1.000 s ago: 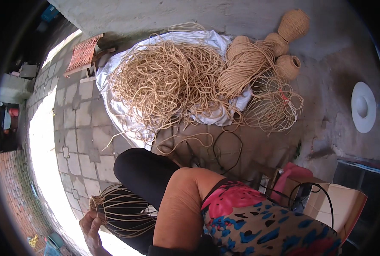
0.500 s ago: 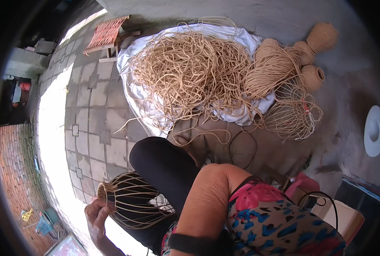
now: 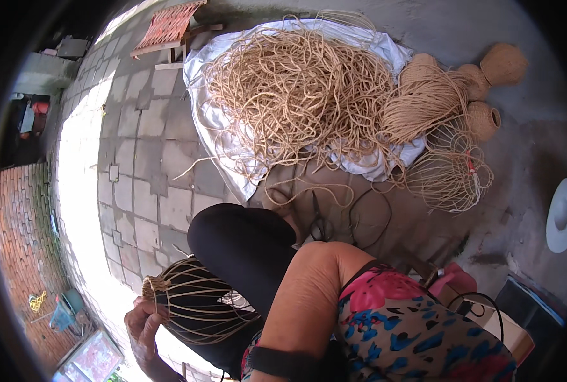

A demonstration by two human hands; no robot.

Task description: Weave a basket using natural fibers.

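My left hand (image 3: 144, 326), at the lower left, has its thumb and fingers closed on the narrow woven end of a basket frame (image 3: 197, 299). This frame has thin, pale, curved ribs with gaps between them and lies on its side against my dark-clad leg (image 3: 239, 245). My right arm (image 3: 315, 286) is bent, its elbow towards the middle of the picture and a dark band near the wrist. The right hand itself is outside the picture at the lower edge. A pair of scissors (image 3: 320, 226) lies on the ground beyond my elbow.
Tangled tan rope (image 3: 296, 95) is heaped on a white sheet (image 3: 200, 121). To its right are a rope coil (image 3: 420, 108), woven pots (image 3: 503, 63) and a bare wiry frame (image 3: 449, 172). A low stool (image 3: 165, 28) stands far left; a white hat-shaped object (image 3: 559, 216) is at right.
The view has shifted slightly, so the rope heap sits higher and further right and the scissors show more. My left hand keeps its hold on the basket frame.
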